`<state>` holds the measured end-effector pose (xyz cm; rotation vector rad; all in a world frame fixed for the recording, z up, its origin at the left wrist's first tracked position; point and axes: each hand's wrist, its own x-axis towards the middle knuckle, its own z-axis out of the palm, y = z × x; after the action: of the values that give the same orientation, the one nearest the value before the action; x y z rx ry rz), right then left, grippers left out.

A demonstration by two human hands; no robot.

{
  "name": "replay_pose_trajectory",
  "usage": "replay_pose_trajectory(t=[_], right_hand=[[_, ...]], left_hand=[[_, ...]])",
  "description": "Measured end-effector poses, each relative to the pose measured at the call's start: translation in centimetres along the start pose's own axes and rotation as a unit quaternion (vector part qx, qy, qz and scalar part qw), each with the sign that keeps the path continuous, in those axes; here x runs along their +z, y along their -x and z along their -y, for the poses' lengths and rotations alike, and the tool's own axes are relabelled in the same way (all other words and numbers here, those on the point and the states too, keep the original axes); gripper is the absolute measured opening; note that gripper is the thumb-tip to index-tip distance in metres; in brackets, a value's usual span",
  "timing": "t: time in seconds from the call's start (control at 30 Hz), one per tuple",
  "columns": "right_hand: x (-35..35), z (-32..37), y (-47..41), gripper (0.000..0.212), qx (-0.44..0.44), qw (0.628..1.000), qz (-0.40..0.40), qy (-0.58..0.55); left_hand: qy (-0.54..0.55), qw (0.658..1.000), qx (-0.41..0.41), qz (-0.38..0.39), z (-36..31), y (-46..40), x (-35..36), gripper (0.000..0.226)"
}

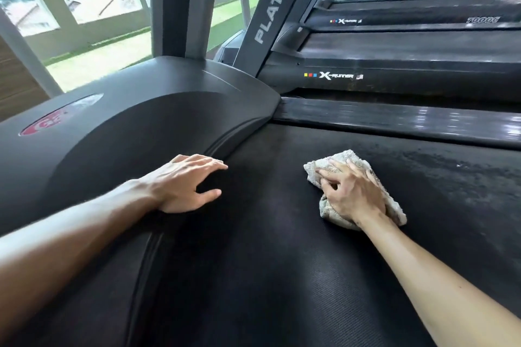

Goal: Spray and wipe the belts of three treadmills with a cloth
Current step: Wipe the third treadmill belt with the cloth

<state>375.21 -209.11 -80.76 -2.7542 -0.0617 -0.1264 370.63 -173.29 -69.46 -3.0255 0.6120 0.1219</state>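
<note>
A black treadmill belt (267, 262) fills the lower half of the head view. My right hand (352, 191) presses a crumpled beige cloth (342, 157) flat on the belt, fingers spread over it. Wet droplets (451, 160) glisten on the belt to the right of the cloth. My left hand (183, 186) rests open where the belt meets the dark motor cover (127, 132), holding nothing. No spray bottle is visible.
The treadmill's side rail (394, 118) runs along the belt's far edge. Beyond it stand two more treadmills (408, 48) with X-Runner labels. A grey upright (270, 14) rises behind the motor cover. Windows (84, 3) line the back left.
</note>
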Motion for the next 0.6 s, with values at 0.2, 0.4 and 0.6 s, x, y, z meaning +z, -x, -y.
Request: replay_pose_trajectory(t=[0.2,0.4,0.6], right_hand=[[0.0,0.5,0.1,0.038,0.006,1.0,-0.001,0.014],[0.0,0.3,-0.2,0.038,0.01,1.0,0.001,0.01],[0.1,0.1,-0.4,0.038,0.011,1.0,0.005,0.011]], left_hand=[[-0.007,1.0,0.017,-0.017,2.3,-0.6,-0.2,0.063],[-0.05,0.997,0.034,-0.044,3.5,-1.8,-0.5,0.082],[-0.035,0.997,0.034,-0.058,5.8,-0.3,1.4,0.077]])
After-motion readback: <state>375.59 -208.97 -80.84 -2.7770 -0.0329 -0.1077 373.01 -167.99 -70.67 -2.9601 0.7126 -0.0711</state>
